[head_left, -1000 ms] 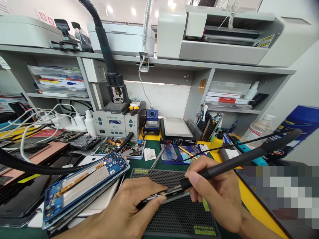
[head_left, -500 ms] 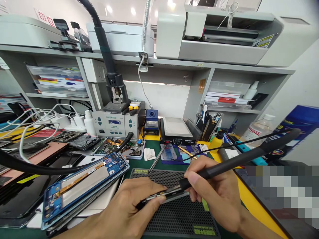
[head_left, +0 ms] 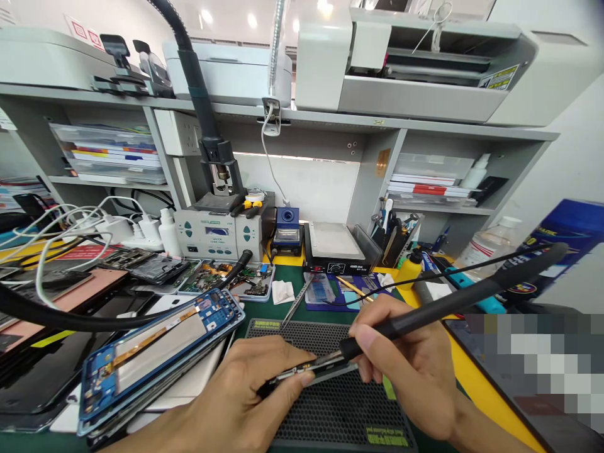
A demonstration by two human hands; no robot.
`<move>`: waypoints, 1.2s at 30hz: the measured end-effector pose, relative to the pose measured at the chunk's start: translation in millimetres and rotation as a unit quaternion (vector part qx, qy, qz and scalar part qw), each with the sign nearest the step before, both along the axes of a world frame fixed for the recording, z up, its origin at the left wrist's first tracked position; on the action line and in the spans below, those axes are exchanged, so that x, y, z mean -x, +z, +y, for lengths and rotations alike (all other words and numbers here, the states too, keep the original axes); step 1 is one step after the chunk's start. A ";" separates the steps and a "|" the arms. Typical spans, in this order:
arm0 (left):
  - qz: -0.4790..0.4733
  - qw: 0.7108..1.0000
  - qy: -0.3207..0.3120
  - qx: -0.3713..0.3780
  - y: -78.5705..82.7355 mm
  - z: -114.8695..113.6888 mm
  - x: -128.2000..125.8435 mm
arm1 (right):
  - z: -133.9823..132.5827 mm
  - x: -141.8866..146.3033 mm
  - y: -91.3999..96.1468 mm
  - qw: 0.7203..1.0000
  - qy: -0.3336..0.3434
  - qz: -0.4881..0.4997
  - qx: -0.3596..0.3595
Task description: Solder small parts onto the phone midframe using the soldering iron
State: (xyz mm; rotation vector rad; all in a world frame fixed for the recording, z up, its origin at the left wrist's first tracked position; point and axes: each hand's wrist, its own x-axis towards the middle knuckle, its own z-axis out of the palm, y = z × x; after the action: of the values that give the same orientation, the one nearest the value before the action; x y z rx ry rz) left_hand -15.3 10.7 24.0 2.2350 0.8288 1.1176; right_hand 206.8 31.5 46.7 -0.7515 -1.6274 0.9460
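My left hand (head_left: 236, 402) is closed around a thin dark phone part (head_left: 302, 372), holding it edge-up over the black perforated mat (head_left: 340, 409). My right hand (head_left: 410, 365) grips a long black soldering iron handle (head_left: 453, 302) like a pen, its tip resting on the part near my left thumb. The iron's cable runs off to the upper right. An opened blue phone (head_left: 160, 349) with a silver battery lies tilted on a stack just left of my left hand.
A grey rework station (head_left: 218, 234), a small blue device (head_left: 287, 229) and a black hot plate (head_left: 336, 246) line the back. Trays of circuit boards (head_left: 226, 277), white cables, tweezers (head_left: 297, 302), a yellow bottle (head_left: 409, 267) and a thick black hose (head_left: 70, 318) surround the mat.
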 end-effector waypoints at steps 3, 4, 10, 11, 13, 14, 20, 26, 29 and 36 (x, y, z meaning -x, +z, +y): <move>0.006 1.000 0.000 0.003 0.5 -0.5 0.2 | -2.3 2.6 1.5 0.999 -0.009 0.020 0.031; 0.008 1.000 0.000 0.003 1.0 -0.6 0.3 | -3.2 3.7 2.2 0.998 -0.017 0.032 0.049; 0.013 1.000 0.002 -0.004 3.0 -0.4 1.0 | -4.9 7.3 5.8 0.989 -0.075 0.080 0.102; 0.014 1.000 0.002 0.000 2.7 -0.4 1.1 | -4.5 7.4 5.7 0.988 -0.079 0.085 0.099; 0.012 1.000 0.002 0.008 1.7 -0.7 1.4 | -3.7 7.5 5.1 0.988 -0.080 0.095 0.096; 0.010 1.000 0.004 0.010 1.0 -0.8 1.6 | -3.4 7.6 4.6 0.987 -0.079 0.100 0.096; 0.006 1.000 0.011 -0.008 -1.0 -0.5 1.5 | -2.3 6.9 2.5 0.987 -0.076 0.104 0.091; 0.007 0.999 0.021 -0.040 1.3 0.2 -0.5 | -2.2 6.0 2.4 0.989 -0.080 0.089 0.087; 0.022 0.995 0.059 -0.079 -5.6 -1.5 2.1 | -2.4 6.4 2.8 0.988 -0.081 0.091 0.091; 0.083 0.963 0.177 -0.186 -25.4 -5.1 9.6 | -1.6 6.6 2.6 0.986 -0.090 0.102 0.095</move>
State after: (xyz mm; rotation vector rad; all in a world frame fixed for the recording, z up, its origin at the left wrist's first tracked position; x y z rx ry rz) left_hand -25.0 5.7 -1.4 2.5845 1.2107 1.3534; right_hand 200.2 29.9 49.4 -0.8850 -1.2808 1.0216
